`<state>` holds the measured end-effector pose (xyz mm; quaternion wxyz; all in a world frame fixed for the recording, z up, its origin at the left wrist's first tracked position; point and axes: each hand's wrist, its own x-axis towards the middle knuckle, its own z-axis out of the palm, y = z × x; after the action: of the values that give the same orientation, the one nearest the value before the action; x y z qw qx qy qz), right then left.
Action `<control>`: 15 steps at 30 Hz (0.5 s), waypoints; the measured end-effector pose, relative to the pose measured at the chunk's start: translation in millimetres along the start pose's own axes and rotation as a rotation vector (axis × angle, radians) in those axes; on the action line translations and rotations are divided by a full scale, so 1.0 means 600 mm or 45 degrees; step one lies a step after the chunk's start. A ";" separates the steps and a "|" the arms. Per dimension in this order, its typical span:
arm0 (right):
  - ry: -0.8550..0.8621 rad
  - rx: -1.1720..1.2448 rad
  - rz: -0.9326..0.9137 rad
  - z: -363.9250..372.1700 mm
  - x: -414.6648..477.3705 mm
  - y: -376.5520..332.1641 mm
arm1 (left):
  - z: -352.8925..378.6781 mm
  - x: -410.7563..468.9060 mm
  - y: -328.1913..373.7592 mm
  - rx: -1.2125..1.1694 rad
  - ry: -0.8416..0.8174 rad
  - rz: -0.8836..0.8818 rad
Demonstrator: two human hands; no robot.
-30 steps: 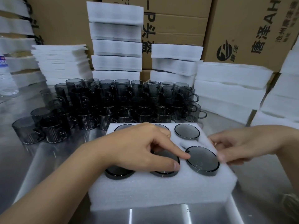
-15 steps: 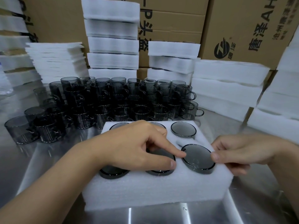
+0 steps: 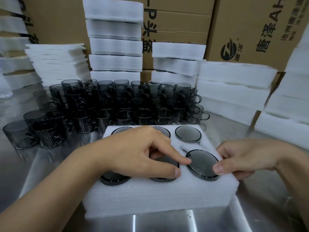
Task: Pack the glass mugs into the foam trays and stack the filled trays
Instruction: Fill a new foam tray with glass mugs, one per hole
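A white foam tray (image 3: 150,198) lies on the steel table right in front of me. Its holes hold dark smoked-glass mugs, bases up. My left hand (image 3: 140,153) lies flat on top of the tray. It covers the front middle mug (image 3: 167,179), and its forefinger touches the rim of the front right mug (image 3: 200,163). My right hand (image 3: 242,158) grips the tray's right edge, thumb on that same mug's rim, fingers under the foam. The back right mug (image 3: 188,133) and the front left mug (image 3: 113,179) show clearly.
Several loose glass mugs (image 3: 125,104) stand stacked in rows just behind the tray. Beyond them rise piles of foam trays (image 3: 115,47), thin foam sheets (image 3: 56,62) at the left, more foam blocks (image 3: 234,87) at the right, and cardboard boxes (image 3: 250,30) behind.
My right hand has slid in along the tray's right edge, and its thumb now rests on the front right mug's rim. My left hand has stayed on the mugs.
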<state>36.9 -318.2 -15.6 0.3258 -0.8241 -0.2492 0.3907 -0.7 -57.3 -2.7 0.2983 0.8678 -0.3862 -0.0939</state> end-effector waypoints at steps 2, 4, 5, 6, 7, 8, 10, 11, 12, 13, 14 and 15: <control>0.008 0.011 0.014 0.000 0.000 0.002 | 0.000 0.000 -0.001 0.008 0.005 -0.005; 0.023 0.002 0.025 0.002 0.000 0.000 | 0.000 -0.001 -0.001 0.007 0.007 -0.011; 0.045 -0.003 0.031 0.003 -0.001 -0.002 | 0.000 0.000 0.000 0.009 0.006 -0.015; 0.086 -0.010 0.038 0.004 -0.003 -0.005 | 0.000 0.000 0.001 0.012 0.007 -0.023; 0.154 -0.032 0.051 0.005 -0.006 -0.008 | 0.000 0.000 0.002 0.015 0.010 -0.033; 0.248 -0.092 0.063 0.006 -0.010 -0.011 | 0.000 -0.001 0.003 0.016 0.014 -0.043; 0.481 -0.273 0.041 0.013 -0.023 -0.019 | -0.001 -0.005 0.005 0.024 0.013 -0.049; 0.592 -0.340 0.002 0.018 -0.030 -0.022 | 0.000 -0.009 0.006 0.042 0.007 -0.048; 0.696 -0.365 -0.056 0.025 -0.036 -0.026 | 0.001 -0.014 0.006 0.080 0.000 -0.045; 0.789 -0.367 -0.126 0.035 -0.041 -0.029 | 0.004 -0.019 0.007 0.134 -0.001 -0.041; 0.876 -0.371 -0.208 0.046 -0.045 -0.032 | 0.006 -0.026 0.008 0.188 0.013 -0.037; 0.963 -0.404 -0.303 0.057 -0.048 -0.032 | 0.009 -0.034 0.009 0.224 0.048 -0.035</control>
<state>-10.4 -312.9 -4.2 0.3061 -0.9148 -0.2626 -0.0225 -20.0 -47.9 -5.2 0.2267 0.8975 -0.3754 -0.0474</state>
